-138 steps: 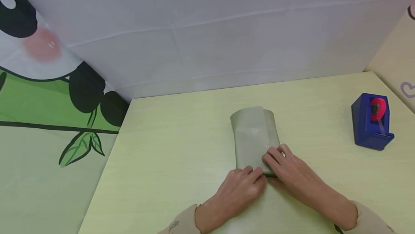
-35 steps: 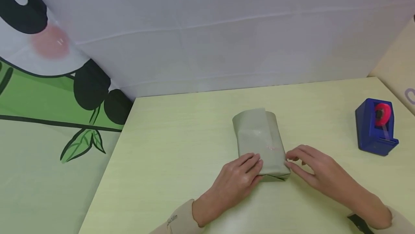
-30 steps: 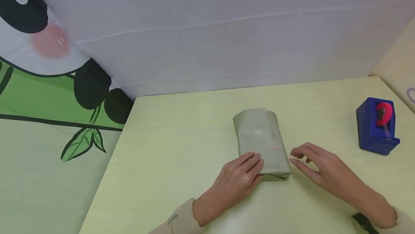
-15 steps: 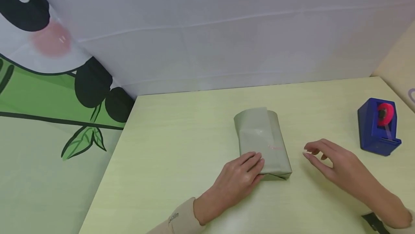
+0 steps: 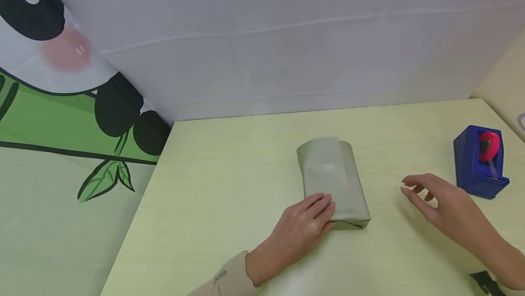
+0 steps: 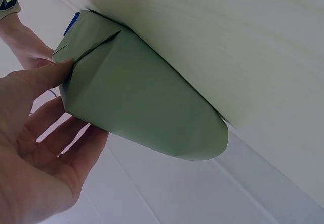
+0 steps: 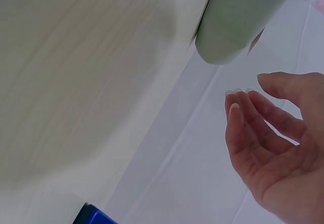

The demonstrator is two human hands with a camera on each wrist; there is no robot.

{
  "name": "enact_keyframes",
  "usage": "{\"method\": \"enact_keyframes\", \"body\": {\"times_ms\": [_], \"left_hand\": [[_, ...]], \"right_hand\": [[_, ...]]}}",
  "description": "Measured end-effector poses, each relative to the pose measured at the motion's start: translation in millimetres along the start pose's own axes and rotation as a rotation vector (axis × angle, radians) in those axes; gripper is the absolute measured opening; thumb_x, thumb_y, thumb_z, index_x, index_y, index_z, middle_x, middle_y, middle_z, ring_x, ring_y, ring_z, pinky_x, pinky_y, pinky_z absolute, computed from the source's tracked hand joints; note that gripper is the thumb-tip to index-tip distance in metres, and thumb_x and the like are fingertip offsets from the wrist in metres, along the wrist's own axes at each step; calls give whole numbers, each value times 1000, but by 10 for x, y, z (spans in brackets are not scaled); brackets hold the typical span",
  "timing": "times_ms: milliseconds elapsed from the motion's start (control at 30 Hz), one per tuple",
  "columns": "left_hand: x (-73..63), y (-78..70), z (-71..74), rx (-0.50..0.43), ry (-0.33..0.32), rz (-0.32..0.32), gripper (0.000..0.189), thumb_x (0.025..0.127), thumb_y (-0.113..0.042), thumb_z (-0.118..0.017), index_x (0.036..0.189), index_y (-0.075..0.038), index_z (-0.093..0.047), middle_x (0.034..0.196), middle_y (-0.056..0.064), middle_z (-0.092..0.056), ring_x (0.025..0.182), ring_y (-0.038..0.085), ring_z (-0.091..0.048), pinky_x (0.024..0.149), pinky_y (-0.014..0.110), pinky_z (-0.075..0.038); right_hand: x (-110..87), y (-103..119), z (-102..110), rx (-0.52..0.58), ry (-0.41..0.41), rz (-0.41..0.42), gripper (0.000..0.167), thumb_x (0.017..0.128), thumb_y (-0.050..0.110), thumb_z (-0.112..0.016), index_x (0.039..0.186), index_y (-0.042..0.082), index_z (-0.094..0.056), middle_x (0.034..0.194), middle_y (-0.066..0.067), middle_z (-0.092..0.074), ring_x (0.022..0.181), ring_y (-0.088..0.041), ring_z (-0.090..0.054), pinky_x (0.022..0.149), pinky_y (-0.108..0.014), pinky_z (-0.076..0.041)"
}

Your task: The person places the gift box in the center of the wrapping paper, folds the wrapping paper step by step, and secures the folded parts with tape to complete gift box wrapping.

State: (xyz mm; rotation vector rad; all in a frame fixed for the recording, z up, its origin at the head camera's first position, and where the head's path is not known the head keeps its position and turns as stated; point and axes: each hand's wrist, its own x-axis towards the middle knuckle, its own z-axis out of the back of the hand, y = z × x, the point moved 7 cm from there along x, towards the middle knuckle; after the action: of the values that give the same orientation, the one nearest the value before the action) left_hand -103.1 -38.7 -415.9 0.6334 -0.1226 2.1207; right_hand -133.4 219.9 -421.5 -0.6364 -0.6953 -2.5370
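Note:
A package wrapped in grey-green paper [image 5: 330, 170] lies on the table, a lengthwise paper seam on top and its near end folded in. My left hand [image 5: 301, 230] holds that near end: the fingers rest on the top face, and in the left wrist view the thumb [image 6: 50, 77] presses the folded end flap. To the right of the package, my right hand [image 5: 449, 207] hovers over the table, fingers loosely bent and thumb apart from them. Nothing shows between its fingertips in the right wrist view. Just beyond it stands a blue tape dispenser [image 5: 471, 168] with a red-cored roll.
The pale yellow table [image 5: 221, 186] meets a white cloth backdrop [image 5: 266, 59] at its far edge. A cartoon-printed sheet [image 5: 53, 118] borders the left side. A black strap [image 5: 486, 282] shows by the right wrist.
Both hands worked at the package's near end earlier. The right hand has since let go and moved right, towards the tape dispenser. My left hand stays on the package.

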Motion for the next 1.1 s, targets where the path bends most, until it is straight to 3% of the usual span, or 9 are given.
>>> {"method": "enact_keyframes", "body": {"times_ms": [400, 600, 700, 800, 933, 1067, 1100], "left_hand": [[4, 5, 1, 12, -8, 8, 30, 92, -28, -80, 116, -10, -78, 124, 5, -72, 118, 17, -65, 100, 22, -51], [3, 7, 8, 13, 0, 12, 31, 92, -28, -80, 116, -10, -78, 124, 4, -72, 119, 17, -65, 101, 22, -50], [-12, 3, 20, 11, 1, 10, 31, 92, -28, -80, 116, -10, -78, 124, 5, -72, 119, 17, -65, 101, 22, -50], [-57, -9, 41, 5, -1, 2, 31, 92, -28, -81, 116, -10, -78, 124, 5, -72, 119, 18, -65, 101, 23, -50], [-117, -25, 65, -1, 2, -7, 31, 92, -28, -80, 117, -10, -78, 124, 5, -72, 119, 18, -65, 101, 23, -50], [-175, -35, 89, -12, 8, -15, 31, 92, -28, -80, 117, -9, -78, 125, 5, -72, 120, 18, -64, 101, 23, -50], [-188, -37, 93, -13, 8, -18, 31, 92, -28, -80, 117, -9, -78, 124, 5, -72, 119, 18, -64, 101, 23, -50]], "right_hand": [[-70, -260, 114, -64, -3, -117, 29, 82, 1, -82, 109, 4, -71, 90, -7, -71, 63, -6, -60, 51, -11, -42], [-98, -365, 219, -66, -49, -139, 27, 83, 1, -80, 109, 2, -72, 92, -14, -71, 62, 4, -56, 52, -12, -43], [-127, -424, 251, -79, -31, -180, 25, 85, 3, -79, 109, -2, -71, 93, -20, -70, 59, -3, -59, 51, -12, -42], [-181, -448, 255, -113, 5, -233, 26, 87, 4, -78, 109, -6, -69, 92, -26, -69, 59, -20, -63, 49, -15, -43], [-262, -450, 293, -137, -12, -257, 27, 86, 1, -77, 108, -10, -67, 89, -31, -67, 59, -34, -63, 47, -16, -42], [-359, -484, 356, -138, -50, -302, 25, 90, 3, -74, 108, -12, -66, 91, -36, -65, 57, -36, -63, 46, -12, -38], [-386, -494, 375, -132, -66, -312, 24, 91, 3, -73, 107, -13, -66, 92, -37, -64, 57, -27, -63, 46, -10, -37]]}}
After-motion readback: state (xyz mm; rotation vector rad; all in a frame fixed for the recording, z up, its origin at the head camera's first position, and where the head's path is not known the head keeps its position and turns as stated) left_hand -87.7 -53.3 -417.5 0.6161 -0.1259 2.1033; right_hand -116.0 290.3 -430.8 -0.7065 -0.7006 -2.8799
